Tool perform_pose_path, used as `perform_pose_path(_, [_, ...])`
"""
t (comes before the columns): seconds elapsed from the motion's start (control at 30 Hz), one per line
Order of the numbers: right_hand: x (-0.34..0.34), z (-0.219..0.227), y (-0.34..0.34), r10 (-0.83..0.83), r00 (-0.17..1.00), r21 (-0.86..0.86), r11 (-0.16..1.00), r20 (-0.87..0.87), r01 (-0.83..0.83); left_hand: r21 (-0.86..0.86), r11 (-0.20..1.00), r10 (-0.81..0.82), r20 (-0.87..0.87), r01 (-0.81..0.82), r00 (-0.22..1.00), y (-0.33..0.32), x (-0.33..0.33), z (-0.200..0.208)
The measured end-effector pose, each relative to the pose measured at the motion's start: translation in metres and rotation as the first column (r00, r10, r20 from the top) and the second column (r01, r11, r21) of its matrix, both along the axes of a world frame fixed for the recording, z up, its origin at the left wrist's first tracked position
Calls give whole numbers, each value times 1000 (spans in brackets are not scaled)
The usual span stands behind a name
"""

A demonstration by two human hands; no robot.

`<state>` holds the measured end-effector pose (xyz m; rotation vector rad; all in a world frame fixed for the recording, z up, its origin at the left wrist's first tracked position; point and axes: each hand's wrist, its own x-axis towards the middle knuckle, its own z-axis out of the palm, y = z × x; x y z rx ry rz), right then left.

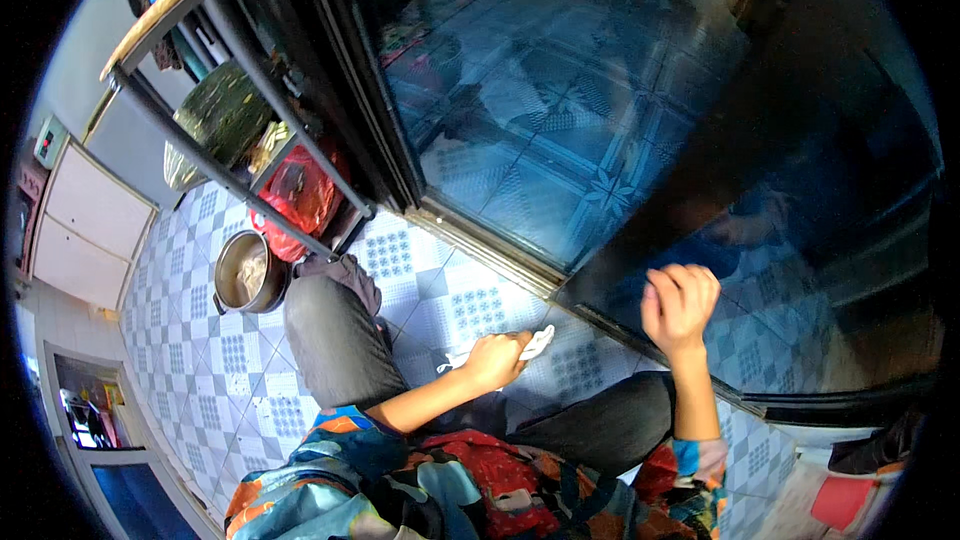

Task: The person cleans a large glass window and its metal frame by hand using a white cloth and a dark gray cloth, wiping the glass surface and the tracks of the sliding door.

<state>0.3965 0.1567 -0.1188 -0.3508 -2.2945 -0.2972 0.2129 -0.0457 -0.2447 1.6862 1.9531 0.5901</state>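
My left hand (494, 361) is closed round a crumpled white cloth (540, 342), whose ends stick out on both sides of the fist. It is low over the tiled floor, between my bent knees. My right hand (682, 306) is raised in front of the dark glass door panel (760, 270) on the right. Its fingers are curled in, and nothing shows in them; I cannot tell whether it touches the glass. Ahead of my left hand runs the metal door track (490, 248), with another glass pane (540, 110) beyond it.
On the left stands a metal-framed rack (225, 175) holding a large green gourd (225, 112) and a red plastic bag (303, 195). A metal pot (250, 273) sits on the floor beside my left knee. White cabinets (88, 225) line the far left. A red item (842, 502) lies at the lower right.
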Motion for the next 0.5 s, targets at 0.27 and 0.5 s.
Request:
perform_pose_path(0.27, [-83,-7,18,-328,860,449,883,391,133,-27,990,139,204,-136,969,-46,-2,-43])
perform_pose_path(0.5, [-71,-8,18,-244,902,432,899,355,74,-88,991,123,271,-102,955,-17,6,-33])
